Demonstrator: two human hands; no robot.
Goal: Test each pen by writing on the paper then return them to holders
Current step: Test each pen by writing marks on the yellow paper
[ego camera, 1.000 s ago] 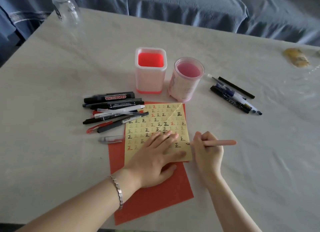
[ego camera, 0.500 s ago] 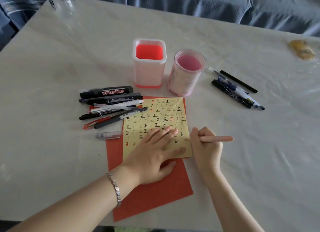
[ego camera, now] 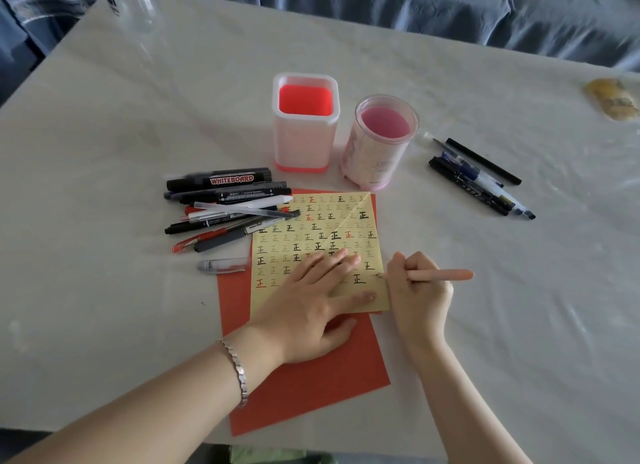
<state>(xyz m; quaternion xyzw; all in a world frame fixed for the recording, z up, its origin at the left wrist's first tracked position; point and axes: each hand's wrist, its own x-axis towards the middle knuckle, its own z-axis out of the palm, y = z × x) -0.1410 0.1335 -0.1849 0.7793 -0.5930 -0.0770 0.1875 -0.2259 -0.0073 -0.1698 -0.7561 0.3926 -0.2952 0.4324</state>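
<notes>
Peach pen (ego camera: 446, 275) gripped in R hand (ego camera: 417, 290), tip on yellow paper (ego camera: 311, 235); L hand (ego camera: 311, 304) flat, open.

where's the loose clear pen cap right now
In the head view the clear pen cap lies on the table, left of the yellow paper, just below the pile of pens and beyond the left hand.

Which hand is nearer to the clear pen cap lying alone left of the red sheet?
The left hand: it lies flat on the yellow paper, right of the cap. The right hand is farther right, past the paper's edge.
</notes>
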